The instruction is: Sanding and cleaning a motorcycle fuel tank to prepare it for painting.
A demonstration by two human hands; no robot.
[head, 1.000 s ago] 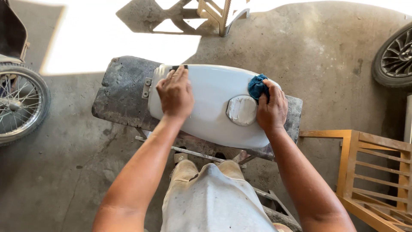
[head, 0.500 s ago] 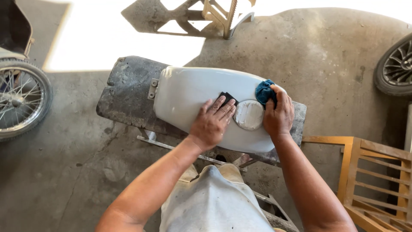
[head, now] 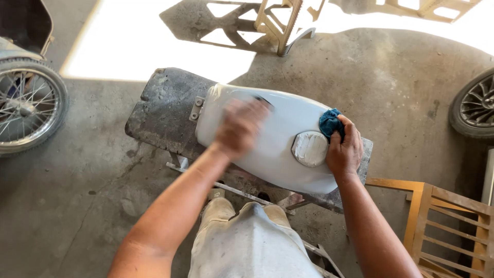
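A white motorcycle fuel tank lies on a dark worn seat pad in front of me. My left hand is blurred with motion on the tank's left half, pressing a small dark sanding sheet whose edge shows past the fingers. Resting on the tank's right end is my right hand, closed on a blue cloth. The round masked filler cap sits just left of that hand.
A spoked wheel stands at the far left, and a dark tyre at the right edge. A wooden frame sits at the lower right, another wooden frame at the top. The floor is bare concrete.
My left hand slid right along the tank with the sanding sheet, then back to the left half. My right hand stayed on the tank's right end with the cloth.
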